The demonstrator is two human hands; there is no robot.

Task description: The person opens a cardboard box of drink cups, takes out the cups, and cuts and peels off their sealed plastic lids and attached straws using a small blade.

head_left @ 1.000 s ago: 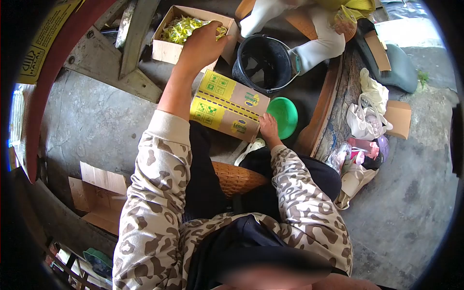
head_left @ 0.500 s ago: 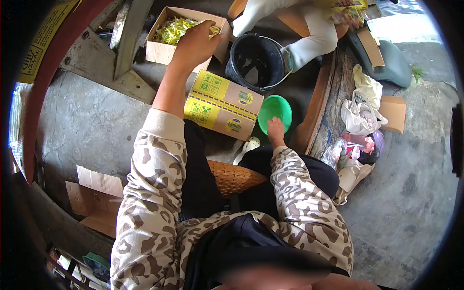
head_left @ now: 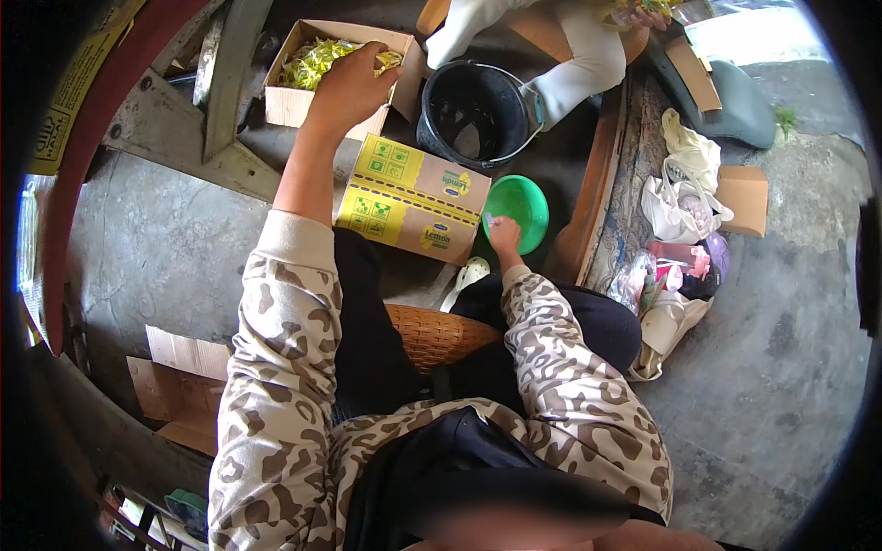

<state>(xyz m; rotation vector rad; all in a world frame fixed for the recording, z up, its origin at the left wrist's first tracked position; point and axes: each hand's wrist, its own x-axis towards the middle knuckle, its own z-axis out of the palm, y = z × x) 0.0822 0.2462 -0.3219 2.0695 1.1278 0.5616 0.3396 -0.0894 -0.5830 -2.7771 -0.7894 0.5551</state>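
My left hand [head_left: 347, 92] is over the near right part of an open cardboard box [head_left: 287, 106] filled with small yellow packets [head_left: 317, 61]. Its thumb and fingers are apart, with yellow showing between them, and no held packet can be made out. My right hand [head_left: 503, 236] is closed at the near left rim of a green plastic bowl [head_left: 528, 209]. A small pale bit shows at its fingertips, too small to name. Between my hands lies a closed yellow and brown carton [head_left: 413, 197] printed with "Lemon".
A black bucket [head_left: 476, 115] with a wire handle stands beyond the carton. Another person's white-clad leg [head_left: 588, 69] is behind it. Bags [head_left: 684, 207] and a small brown box [head_left: 742, 202] lie at the right. An open empty carton [head_left: 184, 386] sits at the left.
The whole view has shifted slightly. My right hand has moved from over the bowl's near inside to its left rim. My left hand stays over the packet box.
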